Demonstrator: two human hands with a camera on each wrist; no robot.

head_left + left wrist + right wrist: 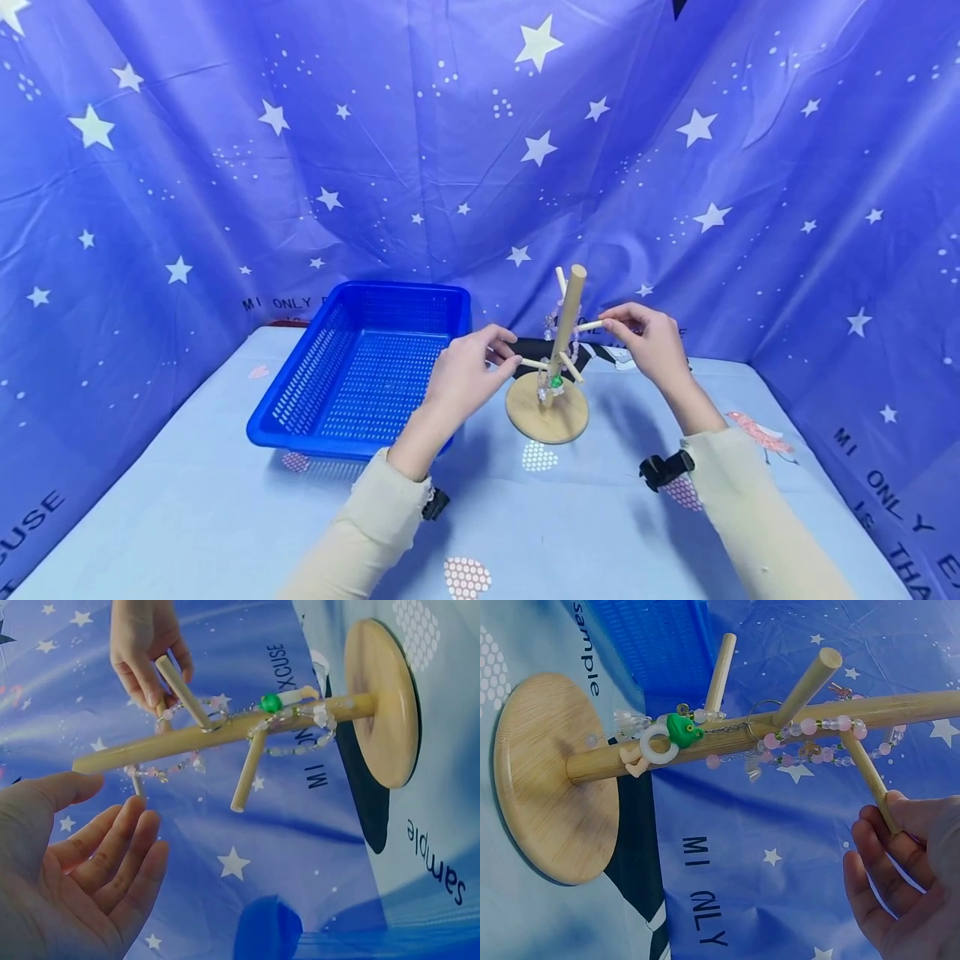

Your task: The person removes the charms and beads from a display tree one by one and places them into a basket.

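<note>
A wooden peg stand (568, 312) with a round base (542, 421) stands upright on the table. At its right side, my right hand (647, 340) pinches the end of a peg (874, 776) between thumb and fingers. A pink and clear beaded bracelet (808, 726) hangs at that peg. Lower down are a green frog keychain (682, 731), its ring around the front peg (808, 686), and a clear beaded bracelet (304, 750). My left hand (471, 367) is close to the left peg (534, 363), its thumb and fingers apart and holding nothing.
A blue plastic basket (356, 446) sits left of the stand, beside my left hand. Light blue cloth with printed hearts covers the table (570, 533). A purple star-printed curtain (435, 167) encloses the back and sides.
</note>
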